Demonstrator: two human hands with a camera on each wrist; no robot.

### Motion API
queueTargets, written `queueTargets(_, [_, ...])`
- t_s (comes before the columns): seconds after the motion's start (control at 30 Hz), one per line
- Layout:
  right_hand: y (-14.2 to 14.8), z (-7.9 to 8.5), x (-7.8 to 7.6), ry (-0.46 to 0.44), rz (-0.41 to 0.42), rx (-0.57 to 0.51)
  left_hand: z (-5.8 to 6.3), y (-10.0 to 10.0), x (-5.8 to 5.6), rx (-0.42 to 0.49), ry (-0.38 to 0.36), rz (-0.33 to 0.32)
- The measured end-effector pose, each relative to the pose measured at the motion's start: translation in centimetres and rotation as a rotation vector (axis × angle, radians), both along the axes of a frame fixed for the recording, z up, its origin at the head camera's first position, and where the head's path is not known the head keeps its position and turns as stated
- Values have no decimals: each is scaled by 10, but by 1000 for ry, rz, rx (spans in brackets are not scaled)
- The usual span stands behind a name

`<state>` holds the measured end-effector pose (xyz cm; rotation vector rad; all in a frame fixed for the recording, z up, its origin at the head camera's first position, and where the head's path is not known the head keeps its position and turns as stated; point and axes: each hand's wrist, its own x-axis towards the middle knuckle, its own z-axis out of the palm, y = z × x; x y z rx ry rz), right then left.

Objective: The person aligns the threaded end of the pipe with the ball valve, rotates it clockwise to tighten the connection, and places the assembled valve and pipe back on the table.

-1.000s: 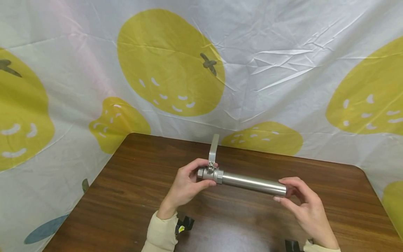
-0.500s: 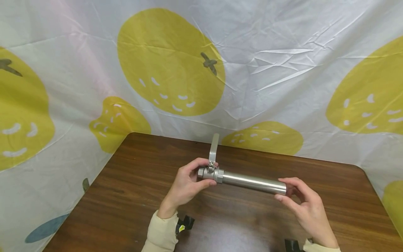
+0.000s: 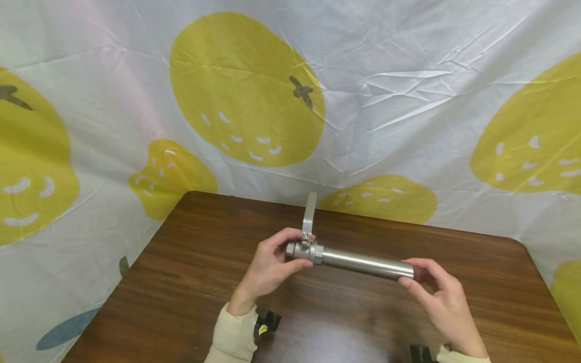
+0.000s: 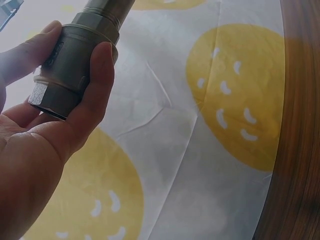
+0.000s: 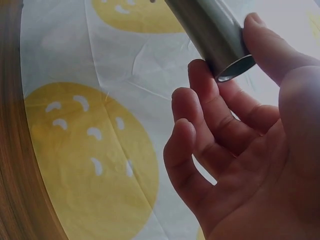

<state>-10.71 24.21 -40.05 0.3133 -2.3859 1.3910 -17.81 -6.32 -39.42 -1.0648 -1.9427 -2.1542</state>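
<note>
A steel ball valve (image 3: 305, 250) with a flat lever handle (image 3: 309, 212) sits at the left end of a shiny metal pipe (image 3: 363, 263). My left hand (image 3: 268, 264) grips the valve body, thumb on the near side and fingers behind it. The lever points away from me, toward the back of the table. At the pipe's right end my right hand (image 3: 442, 297) pinches it between thumb and fingers. The right wrist view shows the hollow open end of the pipe (image 5: 212, 35), with the other fingers curled loosely below. In the left wrist view, the valve's hexagonal end (image 4: 54, 97) faces the palm.
A dark brown wooden table (image 3: 190, 282) lies under the hands. Behind it and at its sides hangs a white cloth (image 3: 386, 126) with large yellow fruit prints. Black wrist-worn devices (image 3: 272, 320) show by the cream sleeves (image 3: 232, 333).
My right thumb has moved up the near side of the pipe while the fingertips slipped a little down behind it. The left hand and valve have barely shifted.
</note>
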Motion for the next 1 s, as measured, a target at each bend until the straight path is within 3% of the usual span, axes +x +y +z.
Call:
queueTargets(0.4, [0,0,-1,30,-46,67,-1,1,0,-15,-4,-7])
queueTargets(0.6, [-1,0,-1,13,-69,22,-1,1,0,-15,7,-7])
queueTargets(0.8, [-1,2,-1,-32,-36,-64,-2,2,-1,-8,21,14])
queueTargets(1.0, [1,2,0,-46,32,-57,-3,2,-2,-11,9,22])
